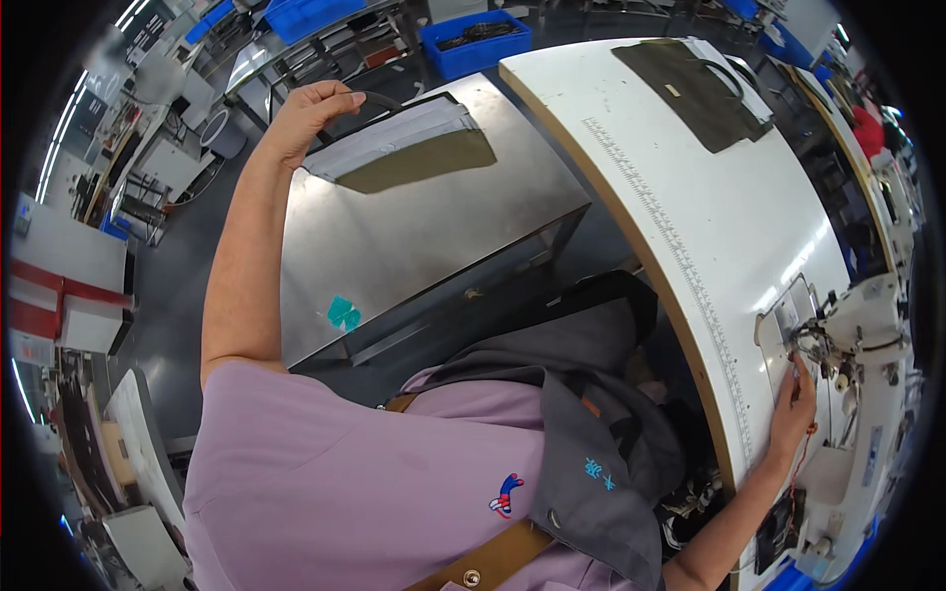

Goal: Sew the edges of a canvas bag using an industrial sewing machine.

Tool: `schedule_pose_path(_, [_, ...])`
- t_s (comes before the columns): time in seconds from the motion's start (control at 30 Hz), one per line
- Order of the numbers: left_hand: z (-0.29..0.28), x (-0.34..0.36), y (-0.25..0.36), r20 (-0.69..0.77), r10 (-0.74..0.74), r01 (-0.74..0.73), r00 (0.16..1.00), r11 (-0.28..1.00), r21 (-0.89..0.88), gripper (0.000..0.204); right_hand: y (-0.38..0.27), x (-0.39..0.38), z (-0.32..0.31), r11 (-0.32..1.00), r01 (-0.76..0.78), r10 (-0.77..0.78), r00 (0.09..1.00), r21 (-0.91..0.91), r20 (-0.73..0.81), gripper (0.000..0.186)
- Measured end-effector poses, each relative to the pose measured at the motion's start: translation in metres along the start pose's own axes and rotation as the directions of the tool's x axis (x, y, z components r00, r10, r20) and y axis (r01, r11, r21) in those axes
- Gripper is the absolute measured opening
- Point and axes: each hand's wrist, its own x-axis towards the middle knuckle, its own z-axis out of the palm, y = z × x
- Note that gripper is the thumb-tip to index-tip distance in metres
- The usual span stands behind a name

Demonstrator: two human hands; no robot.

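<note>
My left hand (313, 113) reaches out over the far end of the steel table and is closed around the dark handle (379, 102) of a bag panel. That panel (419, 163) has an olive-green lower part and a pale grey upper part, and it lies on the steel tabletop. My right hand (794, 406) is at the sewing machine (857, 330) on the right, its fingertips drawn together close to the presser foot and metal plate (783, 330). Whatever those fingertips pinch is too small to make out.
Another olive bag panel with a dark handle (690, 94) lies at the far end of the white worktable (670, 187). A printed ruler scale runs along this table's edge. The steel table (424, 246) stands to the left, across a gap. Blue bins (478, 44) are behind.
</note>
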Motion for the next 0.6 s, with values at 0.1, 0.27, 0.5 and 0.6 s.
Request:
schedule_pose_path(0.1, [0.013,-0.008,-0.029,-0.106,0.121,-0.119,0.987,0.993,0.027,0.015,0.002,0.0,-0.001,0.996,-0.088,0.088,0.995,-0.008,0.054,0.031])
schedule_pose_path(0.27, [-0.014,-0.019,-0.101,0.373,0.071,-0.235,0.925,0.879,0.415,0.016,-0.003,-0.001,-0.002,0.99,-0.116,0.123,0.988,-0.08,0.093,0.032])
schedule_pose_path(0.5, [0.035,-0.047,-0.214,0.182,-0.219,0.031,0.959,0.715,0.699,0.058,-0.003,-0.002,-0.006,0.986,-0.075,0.087,0.993,-0.149,0.075,0.033])
schedule_pose_path(0.6, [0.082,-0.044,-0.256,0.064,-0.164,0.11,0.984,0.858,0.501,0.067,-0.007,0.0,-0.003,0.984,-0.098,0.111,0.991,-0.148,0.081,0.033])
